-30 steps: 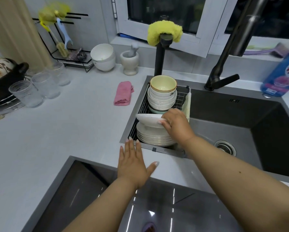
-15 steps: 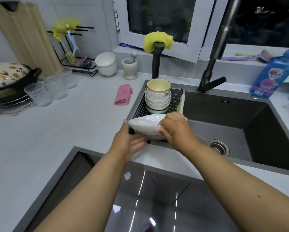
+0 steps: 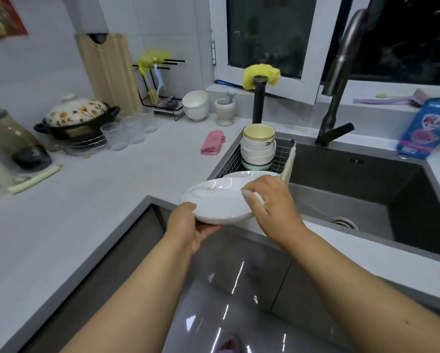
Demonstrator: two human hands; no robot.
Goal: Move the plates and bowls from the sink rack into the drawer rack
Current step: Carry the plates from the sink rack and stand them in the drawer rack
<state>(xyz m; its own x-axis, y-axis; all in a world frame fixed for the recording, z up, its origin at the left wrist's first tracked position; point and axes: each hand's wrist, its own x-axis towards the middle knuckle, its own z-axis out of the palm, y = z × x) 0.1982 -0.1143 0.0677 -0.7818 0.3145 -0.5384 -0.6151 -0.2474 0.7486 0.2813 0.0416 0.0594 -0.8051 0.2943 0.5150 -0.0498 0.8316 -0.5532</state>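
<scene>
- The left hand (image 3: 188,226) holds one white plate (image 3: 215,201) from below at its near-left rim, thumb on top and fingers curled under: a grip that pinches the edge.
- The right hand (image 3: 272,202) has its fingers curled over the plate's right rim, so both hands carry it.
- The plate hangs in the air over the worktop (image 3: 99,189) edge, just in front of the sink rack (image 3: 283,155) and clear of it.
- Behind it, at least one more plate (image 3: 249,174) shows in the rack; how many lie under it I cannot tell.
- A tall stack of bowls (image 3: 258,149), a yellow-rimmed one on top, stands at the rack's far end, untouched.
- The drawer rack is not in view; only a glossy dark front (image 3: 239,289) shows below the hands.
- Judgement: the task is at an early stage, with one plate lifted but not yet stowed, and the other plates and all the bowls left to move.
</scene>
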